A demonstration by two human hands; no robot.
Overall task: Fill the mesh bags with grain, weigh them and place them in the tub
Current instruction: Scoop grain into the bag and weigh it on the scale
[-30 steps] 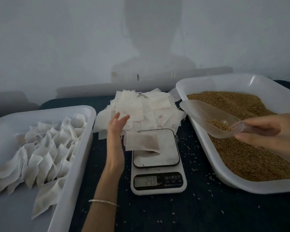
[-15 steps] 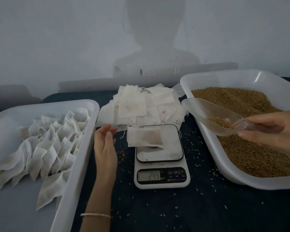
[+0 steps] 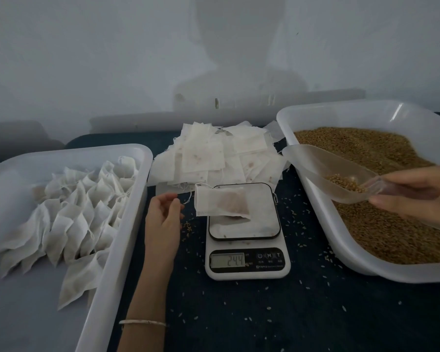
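Note:
A filled mesh bag (image 3: 221, 203) lies on the white scale (image 3: 247, 260), hanging over the platform's left edge; the display reads 244. My left hand (image 3: 163, 217) is just left of the bag, with curled fingertips pinching its drawstring. My right hand (image 3: 414, 196) grips the handle of a clear plastic scoop (image 3: 323, 171) that holds a little grain, above the left side of the grain tub (image 3: 315, 113). Several filled bags (image 3: 71, 207) lie in rows in the white tub (image 3: 117, 250) on the left.
A loose pile of empty mesh bags (image 3: 214, 153) sits behind the scale. Spilled grains dot the dark tabletop (image 3: 264, 313) around the scale. A pale wall stands close behind the table.
My left hand drew back from the pile of empty bags to the bag's left side and curled its fingers at the drawstring. The scoop and right hand stayed in place.

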